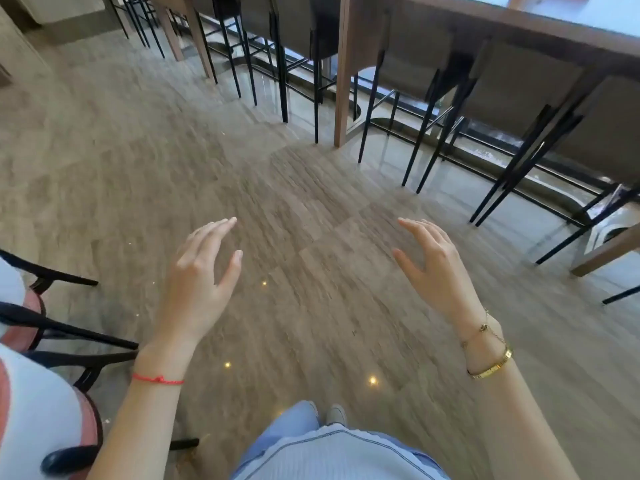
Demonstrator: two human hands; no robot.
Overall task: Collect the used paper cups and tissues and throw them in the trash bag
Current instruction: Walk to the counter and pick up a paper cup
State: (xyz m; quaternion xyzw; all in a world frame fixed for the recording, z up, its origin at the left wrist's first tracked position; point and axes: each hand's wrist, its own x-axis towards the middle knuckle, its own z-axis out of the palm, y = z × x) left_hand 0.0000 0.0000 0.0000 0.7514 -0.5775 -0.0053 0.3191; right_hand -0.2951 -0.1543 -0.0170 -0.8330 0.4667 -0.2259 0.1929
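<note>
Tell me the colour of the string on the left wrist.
Red; the string shows plainly in the head view, just below the left hand.

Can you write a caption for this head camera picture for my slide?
Both empty hands, left and right, hover open over the wooden floor.

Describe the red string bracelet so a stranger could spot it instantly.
Start at the two bare hands over the wood-look floor. Follow the left hand back to its wrist: the red string bracelet circles it. The right hand wears gold bracelets instead.
</note>
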